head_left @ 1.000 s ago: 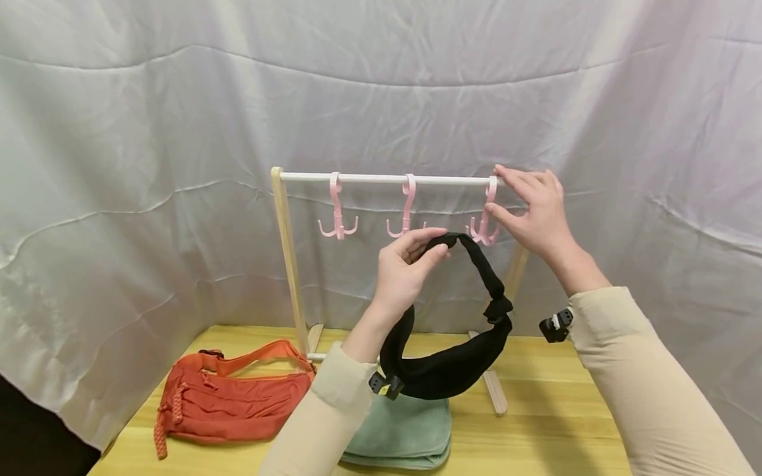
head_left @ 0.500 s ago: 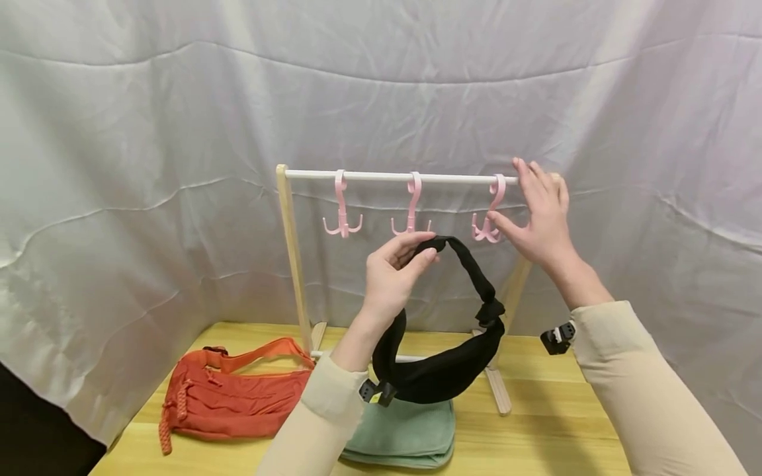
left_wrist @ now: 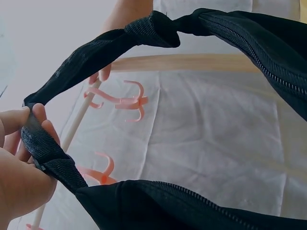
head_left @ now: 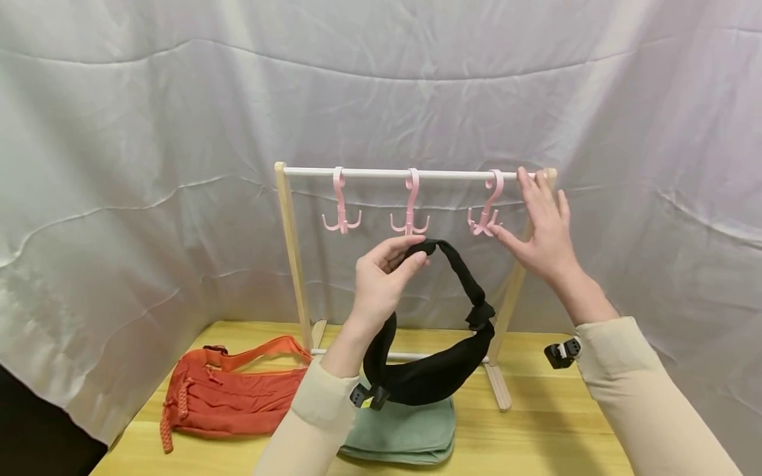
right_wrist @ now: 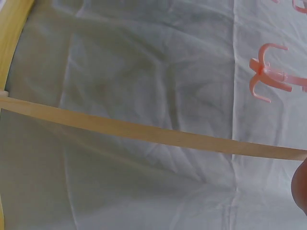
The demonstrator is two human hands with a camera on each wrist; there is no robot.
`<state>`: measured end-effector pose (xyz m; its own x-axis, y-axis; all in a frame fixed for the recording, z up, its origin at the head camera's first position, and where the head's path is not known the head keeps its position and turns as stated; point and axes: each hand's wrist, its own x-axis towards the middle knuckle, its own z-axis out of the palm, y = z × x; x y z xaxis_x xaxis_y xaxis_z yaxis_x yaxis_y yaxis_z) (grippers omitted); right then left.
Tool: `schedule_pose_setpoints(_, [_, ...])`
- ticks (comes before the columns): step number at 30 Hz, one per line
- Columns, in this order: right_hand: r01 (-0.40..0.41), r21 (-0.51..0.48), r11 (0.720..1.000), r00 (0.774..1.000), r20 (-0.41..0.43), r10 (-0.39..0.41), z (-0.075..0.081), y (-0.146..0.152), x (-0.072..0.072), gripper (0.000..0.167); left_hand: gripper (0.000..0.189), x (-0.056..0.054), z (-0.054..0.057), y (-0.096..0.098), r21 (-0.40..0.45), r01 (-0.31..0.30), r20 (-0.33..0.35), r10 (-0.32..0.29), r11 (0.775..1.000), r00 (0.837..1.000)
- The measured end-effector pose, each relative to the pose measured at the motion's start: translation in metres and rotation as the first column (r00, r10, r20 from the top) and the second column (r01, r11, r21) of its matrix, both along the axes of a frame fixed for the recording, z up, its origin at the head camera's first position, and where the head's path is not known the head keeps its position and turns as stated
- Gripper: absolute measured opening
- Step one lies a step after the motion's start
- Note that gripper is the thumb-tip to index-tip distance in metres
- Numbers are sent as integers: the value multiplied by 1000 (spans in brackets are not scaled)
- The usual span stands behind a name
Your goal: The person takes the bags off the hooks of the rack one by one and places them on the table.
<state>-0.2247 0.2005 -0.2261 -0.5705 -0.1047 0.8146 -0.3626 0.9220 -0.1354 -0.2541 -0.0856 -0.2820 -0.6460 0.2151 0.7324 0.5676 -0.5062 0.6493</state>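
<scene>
My left hand (head_left: 378, 284) pinches the strap of a black waist bag (head_left: 437, 378) between thumb and fingers. The bag hangs as a loop, and its zip (left_wrist: 247, 48) and a knot in the strap (left_wrist: 152, 29) show in the left wrist view. Beyond the bag stands a rack with a white rod (head_left: 374, 173) carrying three pink hooks: left (head_left: 341, 211), middle (head_left: 411, 208) and right (head_left: 491, 198). At the rod's right end is my right hand (head_left: 546, 235), fingers extended onto the rod, thumb tip close to the right hook's prongs. Only its edge shows in the right wrist view.
An orange waist bag (head_left: 238, 396) lies on the wooden table (head_left: 524, 423) at the left. A folded green cloth item (head_left: 411, 433) lies below the black bag. The rack's wooden posts (head_left: 290, 244) and foot (head_left: 499, 389) stand before a grey curtain (head_left: 417, 112).
My right hand has moved right, away from the right hook's top, its fingers now further along the rod. The left hand and the black bag have shifted left and slightly down.
</scene>
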Motion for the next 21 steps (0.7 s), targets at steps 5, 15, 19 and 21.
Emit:
schedule_pose_setpoints(5, [-35,-6,999,999,-35,35,-11,-3,7,94,28,1,-1,-6,-6,3,6,-3,1000,1000])
schedule_pose_setpoints(15, [-151,-60,987,984,-106,144,-42,-20,18,85,27,0,-6,-17,-39,-21,13,22,999,1000])
schedule_pose_setpoints(19, [-215,-63,975,968,-144,204,-54,-30,21,80,27,-3,-8,-20,-46,-28,18,29,999,999])
schedule_pose_setpoints(21, [-259,-68,963,955,-168,245,-61,-35,22,74,28,-4,-9,-22,-45,-27,20,28,999,999])
